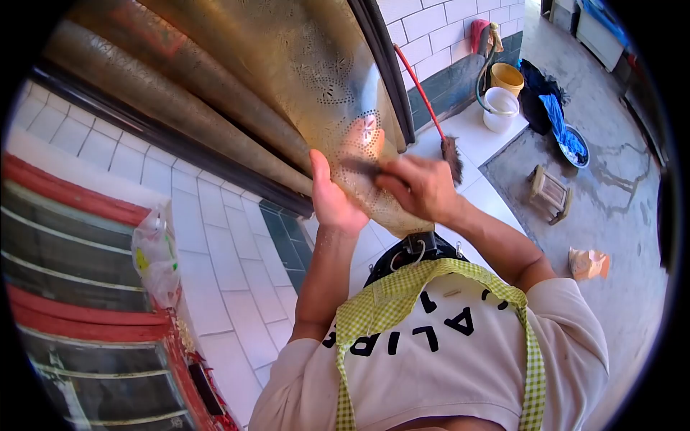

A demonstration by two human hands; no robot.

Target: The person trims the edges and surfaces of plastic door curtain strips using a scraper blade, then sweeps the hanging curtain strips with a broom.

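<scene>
A translucent, gold-tinted curtain [327, 93] with a dotted flower pattern hangs in front of me, its lower end over my hands. My left hand [341, 190] is behind the curtain, thumb up at its left edge and the fingers showing through the sheet, spread flat against its back. On the front side, my right hand [417, 187] is closed around a dark, blurred object [359, 167] that lies against the curtain over my left palm. What this object is cannot be made out.
A red-handled broom [424, 97] leans by the tiled wall. Right of it are a yellow bucket [507, 77], a white bucket [501, 109], a basin with blue cloth [573, 147], a wooden stool [550, 194] and a paper bag [588, 263]. A plastic bag [154, 255] hangs at left.
</scene>
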